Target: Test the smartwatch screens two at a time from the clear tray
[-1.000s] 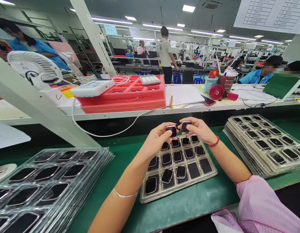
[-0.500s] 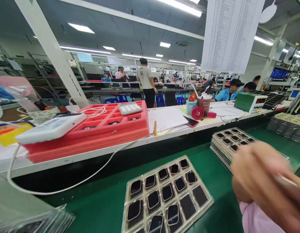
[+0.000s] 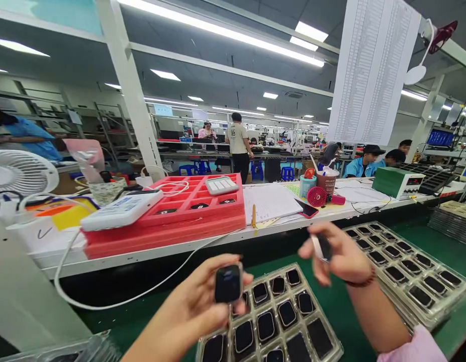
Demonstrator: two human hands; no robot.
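Observation:
My left hand (image 3: 195,299) is closed around a square watch body (image 3: 228,284) without a strap, its dark screen facing me. Farther right, my right hand (image 3: 348,259) grips a second watch body (image 3: 321,247), blurred and seen nearly edge-on, with a pale side. Both hands are raised over a clear plastic tray (image 3: 322,310), whose compartments hold several dark-screened watch bodies. At its lower right, two compartments show only flat dark surfaces. My left hand and its watch cover part of the tray's left side.
A stack of filled trays (image 3: 442,318) lies to the right on the green mat (image 3: 142,319). Behind, a white shelf carries red foam (image 3: 168,232), a white device (image 3: 123,208), papers (image 3: 272,201), a small pink fan (image 3: 316,196) and cups. A white cable (image 3: 142,304) droops in front.
My left hand has come into view with a watch body. My right hand, earlier a blur at the right edge, is now farther left over the tray. The view has shifted.

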